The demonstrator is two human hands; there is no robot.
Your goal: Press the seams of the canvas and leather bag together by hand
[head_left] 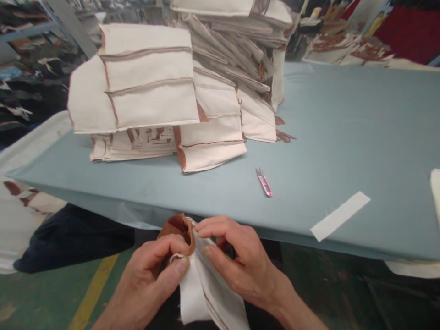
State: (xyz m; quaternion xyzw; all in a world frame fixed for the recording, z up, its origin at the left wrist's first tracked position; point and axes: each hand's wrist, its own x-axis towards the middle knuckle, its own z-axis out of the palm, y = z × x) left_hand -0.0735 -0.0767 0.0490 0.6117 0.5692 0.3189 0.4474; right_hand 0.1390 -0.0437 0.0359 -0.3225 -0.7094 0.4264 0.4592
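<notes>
Both my hands hold one cream fabric piece (202,293) with a brown leather-like end (178,227), just below the table's front edge. My left hand (151,279) pinches the brown end together with a small metal ring, thumb on top. My right hand (233,259) grips the cream fabric from the right, its fingers curled over the top edge. The cloth hangs down between my wrists.
A grey-blue table (343,137) carries tall stacks of cream pieces with brown trim (151,87), pink thread snips (264,182) and a white fabric strip (340,215). More cream pieces lie at the left, over a dark cloth. The floor has a yellow line (92,293).
</notes>
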